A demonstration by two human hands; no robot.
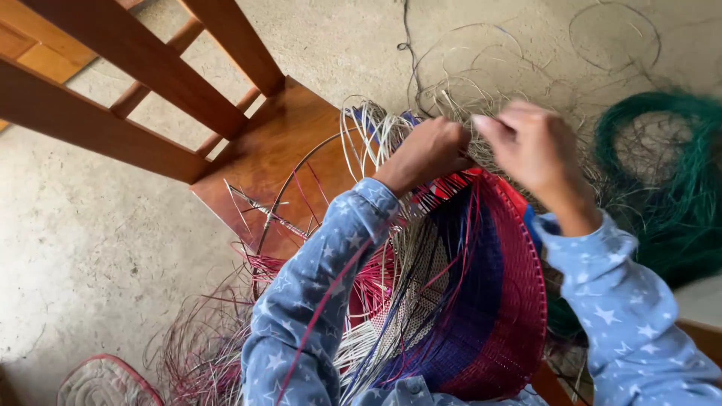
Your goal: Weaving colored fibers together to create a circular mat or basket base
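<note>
Both hands work at the rim of a half-woven red and blue basket [489,301] propped against a wooden chair [271,150]. The left hand [425,153] has its grip clenched on pale strands [376,131]; the right hand [538,146] seems to pinch strands too, blurred. A green cord coil [677,180] lies on the floor.

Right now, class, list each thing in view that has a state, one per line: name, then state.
Woven basket: half-finished, lying on its side, loose strands sticking out.
Left hand: closed on pale strands at the basket's rim.
Right hand: fingers pinching the strands.
Green strand coil: loosely heaped on the floor.
Wooden chair: upright.
</note>
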